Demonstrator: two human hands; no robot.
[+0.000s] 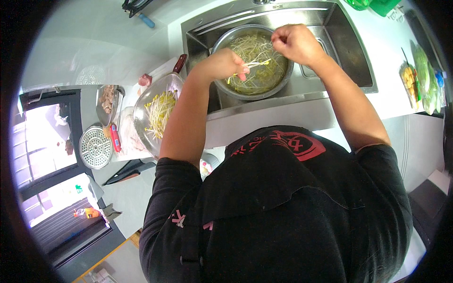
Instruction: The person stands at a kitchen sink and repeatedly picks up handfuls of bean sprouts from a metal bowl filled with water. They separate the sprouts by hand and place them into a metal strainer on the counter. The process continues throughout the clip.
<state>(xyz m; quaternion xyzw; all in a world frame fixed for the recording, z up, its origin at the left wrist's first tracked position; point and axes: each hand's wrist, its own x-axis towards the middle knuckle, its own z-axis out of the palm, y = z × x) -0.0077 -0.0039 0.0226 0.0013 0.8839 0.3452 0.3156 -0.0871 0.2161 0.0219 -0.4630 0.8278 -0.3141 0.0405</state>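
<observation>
A round metal basin [231, 92] of water stands in the steel sink [348, 39], with bean sprouts [253, 47] floating in it. Over the basin's left side, my left hand [226, 65] holds a few sprouts between thumb and fingers, their yellow heads pointing right. My right hand [295, 42] is curled above the basin's right rim; whether anything is pinched in it cannot be told. More bean sprouts [161, 113] lie in a metal mesh strainer [141, 120] with a wooden handle, left of the sink and partly hidden by my left forearm.
Left of the strainer are raw meat [144, 80], a glass dish of meat pieces [107, 100], a perforated steamer plate [95, 147], a red thermometer-like tool [115, 138] and a black-sheathed knife-like item [127, 171]. Bagged green vegetables [423, 78] lie on the right counter.
</observation>
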